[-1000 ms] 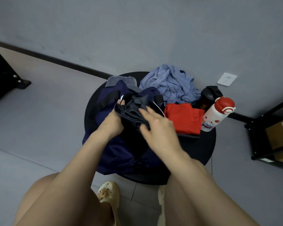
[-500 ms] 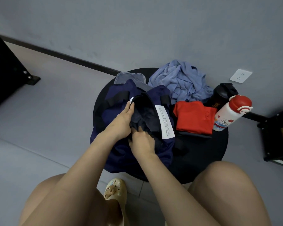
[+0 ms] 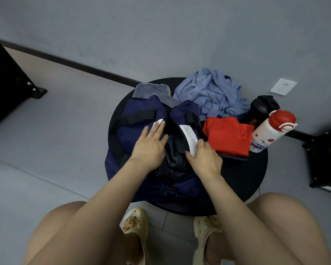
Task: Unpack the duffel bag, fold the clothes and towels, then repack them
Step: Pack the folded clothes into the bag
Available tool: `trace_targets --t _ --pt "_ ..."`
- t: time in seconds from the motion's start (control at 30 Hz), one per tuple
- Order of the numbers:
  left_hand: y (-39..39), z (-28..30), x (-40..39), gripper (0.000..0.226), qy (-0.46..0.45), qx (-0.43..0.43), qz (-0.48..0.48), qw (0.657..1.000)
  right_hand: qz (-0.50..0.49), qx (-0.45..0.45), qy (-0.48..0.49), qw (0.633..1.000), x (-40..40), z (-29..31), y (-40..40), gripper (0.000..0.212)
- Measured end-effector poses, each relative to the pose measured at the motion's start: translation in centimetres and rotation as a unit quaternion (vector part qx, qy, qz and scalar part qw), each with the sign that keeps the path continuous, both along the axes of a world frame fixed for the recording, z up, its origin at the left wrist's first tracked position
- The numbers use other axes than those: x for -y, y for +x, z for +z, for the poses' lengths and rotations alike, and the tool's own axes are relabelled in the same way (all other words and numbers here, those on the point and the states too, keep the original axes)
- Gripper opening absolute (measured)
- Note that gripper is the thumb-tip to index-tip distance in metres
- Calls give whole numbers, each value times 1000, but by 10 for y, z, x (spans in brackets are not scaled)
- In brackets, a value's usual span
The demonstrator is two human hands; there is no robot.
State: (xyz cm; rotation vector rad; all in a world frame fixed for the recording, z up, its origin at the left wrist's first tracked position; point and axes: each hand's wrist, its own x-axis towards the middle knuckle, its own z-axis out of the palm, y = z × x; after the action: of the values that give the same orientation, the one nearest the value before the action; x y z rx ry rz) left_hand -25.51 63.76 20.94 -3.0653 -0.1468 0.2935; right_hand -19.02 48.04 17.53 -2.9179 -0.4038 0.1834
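Observation:
A navy duffel bag [image 3: 134, 121] lies open on a round black table [image 3: 243, 180]. Dark clothing [image 3: 175, 157] fills its opening. My left hand [image 3: 150, 148] lies flat on the bag's left flap with straight fingers, touching a small white tag. My right hand [image 3: 203, 159] presses on the right flap beside a long white label [image 3: 189, 136]; its fingers look mostly straight. A folded red garment [image 3: 227, 136] sits to the right of the bag. A crumpled light-blue garment [image 3: 210, 94] lies behind it, and a folded grey cloth [image 3: 151, 90] sits behind the bag.
A white bottle with a red cap [image 3: 271, 131] and a black tumbler [image 3: 260, 109] stand at the table's right edge. A wall socket [image 3: 283, 86] is behind them. Black furniture stands at far left [image 3: 6, 83] and right [image 3: 325, 159]. My knees and beige clogs [image 3: 136, 224] are below.
Both hands let go of the dark clothing, which now sits down inside the bag. The hands moved apart onto the bag's two flaps, and the white label came into sight.

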Motion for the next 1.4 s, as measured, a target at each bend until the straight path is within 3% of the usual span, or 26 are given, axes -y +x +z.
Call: trace_targets --t 0.07,0.2,0.27,0.37,0.53,0.7,0.8,0.97,1.07,1.2,1.33,1.4 --pt "5 0 14 52 -4 28 -59 998 11 1 -5 1000 4 2 4 30" --pt "7 -15 36 67 -43 -68 -128 989 29 21 23 999 14 11 15 21" --pt "7 -25 39 72 -43 -119 -131 983 34 32 37 998 19 17 23 20" --pt "11 -32 34 61 -74 -157 -135 975 53 52 30 997 23 24 29 21" --pt "16 -35 14 55 -218 -172 -78 958 62 47 23 997 33 27 34 21" --pt "11 -49 22 82 -94 -183 -50 977 87 31 24 995 37 32 34 19" --pt "14 -52 25 68 -57 -139 -45 988 87 26 26 996 38 30 35 20" --pt "8 -48 24 60 -119 -74 -100 985 77 11 28 997 39 29 39 21" --pt "5 -53 25 60 -126 -133 -180 967 72 3 37 997 40 28 41 22" --pt "2 -59 19 52 -201 -222 -198 933 64 5 37 997 37 24 40 21" --pt "0 -55 22 49 -235 -269 -167 919 51 13 26 998 36 21 39 24" --pt "4 -46 21 47 -281 -235 -110 924 50 10 10 999 38 20 39 28"
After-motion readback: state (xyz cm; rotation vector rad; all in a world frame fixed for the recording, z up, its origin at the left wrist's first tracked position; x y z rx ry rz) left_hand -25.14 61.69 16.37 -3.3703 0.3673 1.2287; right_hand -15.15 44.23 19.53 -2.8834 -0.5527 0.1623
